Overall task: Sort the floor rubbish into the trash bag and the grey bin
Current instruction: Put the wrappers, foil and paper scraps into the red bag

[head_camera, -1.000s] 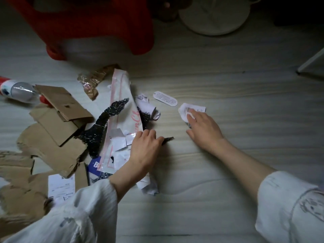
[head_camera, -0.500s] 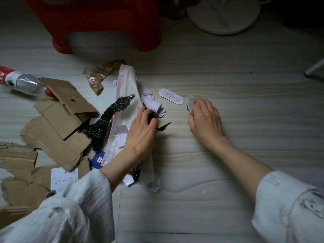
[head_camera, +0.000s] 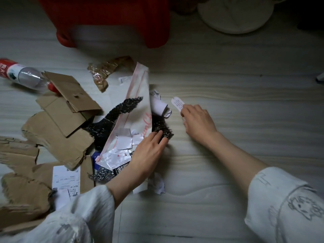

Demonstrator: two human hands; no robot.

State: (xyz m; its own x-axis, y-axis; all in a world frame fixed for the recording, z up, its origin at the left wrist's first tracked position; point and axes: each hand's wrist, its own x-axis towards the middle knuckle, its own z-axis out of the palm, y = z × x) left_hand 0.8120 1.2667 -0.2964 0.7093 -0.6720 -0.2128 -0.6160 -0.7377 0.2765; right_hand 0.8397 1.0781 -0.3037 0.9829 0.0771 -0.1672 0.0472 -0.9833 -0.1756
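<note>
Rubbish lies in a heap on the pale wood floor: a long white plastic bag with pink print [head_camera: 140,95], black crinkled pieces [head_camera: 122,109], paper slips [head_camera: 122,142] and a rolled white paper [head_camera: 157,106]. My left hand [head_camera: 149,151] rests flat on the heap, its fingertips on a black crinkled piece [head_camera: 164,131]. My right hand [head_camera: 198,121] is right of the heap, fingers bent down, their tips touching a white oval tag [head_camera: 177,102]. Whatever lies under its palm is hidden. No trash bag or grey bin is in view.
Torn brown cardboard [head_camera: 57,130] with a white label [head_camera: 65,183] covers the floor at left. Behind the cardboard lies a clear plastic bottle with a red label [head_camera: 22,74]. A gold foil wrapper [head_camera: 103,71], a red plastic stool [head_camera: 108,20] and a round white base [head_camera: 235,13] are further back.
My right hand slid left from the white paper scrap to the oval tag; that scrap is now out of sight. My left hand flattened onto the heap with its fingertips on the black piece.
</note>
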